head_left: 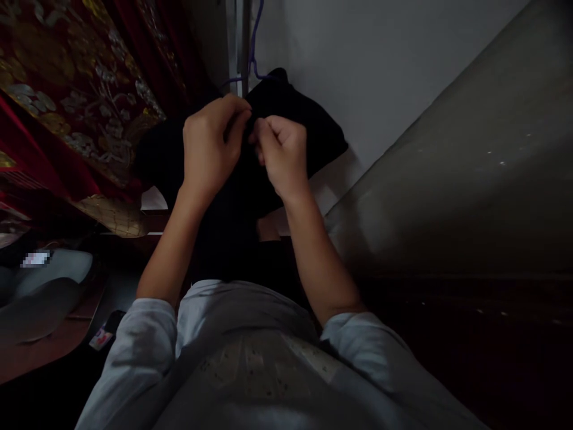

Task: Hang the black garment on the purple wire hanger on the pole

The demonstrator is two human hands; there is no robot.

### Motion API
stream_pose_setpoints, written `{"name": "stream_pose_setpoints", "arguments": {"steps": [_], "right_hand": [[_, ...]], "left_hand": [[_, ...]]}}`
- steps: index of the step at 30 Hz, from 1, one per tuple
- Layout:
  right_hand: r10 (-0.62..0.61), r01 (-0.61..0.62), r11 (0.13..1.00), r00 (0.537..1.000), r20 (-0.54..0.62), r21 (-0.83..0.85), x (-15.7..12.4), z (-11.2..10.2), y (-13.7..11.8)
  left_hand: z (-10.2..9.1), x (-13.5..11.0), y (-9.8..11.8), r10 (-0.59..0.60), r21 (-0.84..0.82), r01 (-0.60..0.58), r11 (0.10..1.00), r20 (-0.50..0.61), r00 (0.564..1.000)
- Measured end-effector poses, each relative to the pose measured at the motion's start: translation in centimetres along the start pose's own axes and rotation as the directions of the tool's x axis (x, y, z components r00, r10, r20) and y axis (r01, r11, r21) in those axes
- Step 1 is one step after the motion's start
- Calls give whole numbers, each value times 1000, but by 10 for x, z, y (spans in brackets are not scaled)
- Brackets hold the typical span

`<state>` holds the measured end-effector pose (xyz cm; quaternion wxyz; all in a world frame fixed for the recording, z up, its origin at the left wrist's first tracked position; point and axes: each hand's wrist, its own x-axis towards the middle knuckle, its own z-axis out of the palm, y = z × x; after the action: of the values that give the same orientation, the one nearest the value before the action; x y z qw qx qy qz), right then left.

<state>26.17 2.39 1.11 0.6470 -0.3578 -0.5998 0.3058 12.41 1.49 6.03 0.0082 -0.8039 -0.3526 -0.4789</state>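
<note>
Dim wall [380, 65], 1 o'clock. Hanger [253, 45] likely carries black garment [308, 122] at 12, freeing left hand [210, 140] and right hand [286, 152]; grips pinched together, contents unclear.

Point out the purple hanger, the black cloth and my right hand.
Purple hanger [253, 57]: head view, on the neck below its hook.
Black cloth [239, 188]: head view, on the dark stretch between the forearms.
Right hand [287, 151]: head view, on its back.
</note>
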Motion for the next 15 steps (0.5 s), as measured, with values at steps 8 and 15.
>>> {"name": "stream_pose_setpoints", "arguments": {"steps": [8, 15], "right_hand": [[237, -240, 964, 971, 41, 115, -45, 25, 56], [53, -69, 980, 995, 85, 185, -15, 20, 14]], "left_hand": [[-28, -2, -6, 165, 87, -147, 985, -271, 948], [-18, -18, -10, 46, -51, -51, 997, -101, 994]]}}
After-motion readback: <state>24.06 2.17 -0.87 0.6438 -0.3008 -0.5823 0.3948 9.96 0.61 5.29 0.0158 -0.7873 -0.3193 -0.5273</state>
